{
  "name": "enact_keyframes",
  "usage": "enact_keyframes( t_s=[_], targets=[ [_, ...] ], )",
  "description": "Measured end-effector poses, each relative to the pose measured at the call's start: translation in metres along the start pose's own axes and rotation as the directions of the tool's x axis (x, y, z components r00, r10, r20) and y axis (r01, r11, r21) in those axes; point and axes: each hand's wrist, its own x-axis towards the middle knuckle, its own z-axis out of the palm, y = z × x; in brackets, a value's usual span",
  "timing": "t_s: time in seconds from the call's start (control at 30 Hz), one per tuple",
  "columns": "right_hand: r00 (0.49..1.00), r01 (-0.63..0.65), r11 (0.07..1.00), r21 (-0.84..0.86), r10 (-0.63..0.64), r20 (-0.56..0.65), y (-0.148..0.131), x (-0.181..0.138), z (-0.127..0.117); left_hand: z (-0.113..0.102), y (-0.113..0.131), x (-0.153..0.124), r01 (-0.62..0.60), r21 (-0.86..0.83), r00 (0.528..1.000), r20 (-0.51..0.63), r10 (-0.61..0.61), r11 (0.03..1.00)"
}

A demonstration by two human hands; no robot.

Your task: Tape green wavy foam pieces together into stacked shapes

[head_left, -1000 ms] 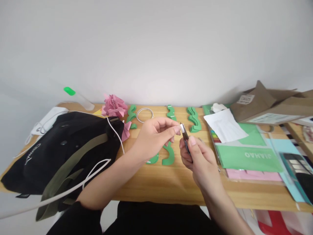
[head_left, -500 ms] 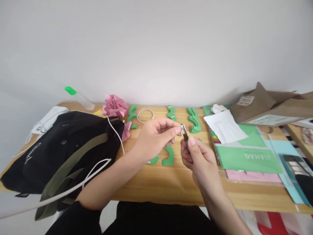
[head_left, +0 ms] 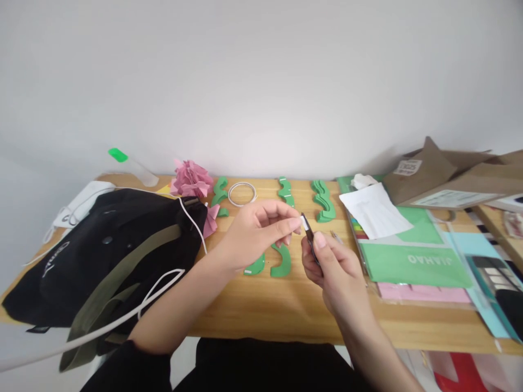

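Note:
My right hand point(head_left: 333, 261) is closed around a slim black tool point(head_left: 309, 234), whose tip points up and left; its exact kind is hard to make out. At that tip is a small white strip point(head_left: 303, 222), which looks like tape. My left hand point(head_left: 265, 226) pinches at the strip with thumb and forefinger, right beside the tool. Below and behind my hands lie wavy green cutouts: one point(head_left: 281, 261) under the left hand, another point(head_left: 286, 191) farther back, and a stack point(head_left: 322, 200) to the right.
A black bag point(head_left: 122, 245) with a white cable covers the table's left side. Behind it are a pink paper flower point(head_left: 192, 178) and a ring point(head_left: 242, 194). To the right lie green packs point(head_left: 417, 267), a white paper point(head_left: 376, 211) and a brown cardboard box point(head_left: 449, 174). A wall rises behind.
The tool's tip has shifted slightly down and left, and the white strip has changed angle. Both hands stay close together in nearly the same place.

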Motion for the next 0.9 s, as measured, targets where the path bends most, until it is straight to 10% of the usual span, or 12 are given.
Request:
enact_keyframes(
  t_s=[0.2,0.33,0.57,0.9],
  targets=[
    [0.985,0.169,0.909,-0.38,-0.168,0.036,-0.004,-0.007,-0.011,-0.013,-0.008,-0.006,-0.074,-0.13,0.996,-0.064,0.066,0.989],
    [0.924,0.357,0.58,-0.733,-0.336,0.184,-0.009,-0.01,-0.02,-0.016,-0.009,-0.015,-0.1,0.039,0.99,-0.099,0.104,0.994],
    [0.846,0.452,0.18,-0.874,-0.396,0.356,-0.006,-0.012,-0.031,-0.016,-0.008,-0.021,-0.031,0.292,0.999,0.023,0.026,0.956],
    [0.819,0.488,0.068,-0.87,-0.381,0.429,-0.001,-0.013,-0.034,-0.012,-0.021,-0.012,0.094,0.216,0.995,-0.007,-0.095,0.972]
  ],
)
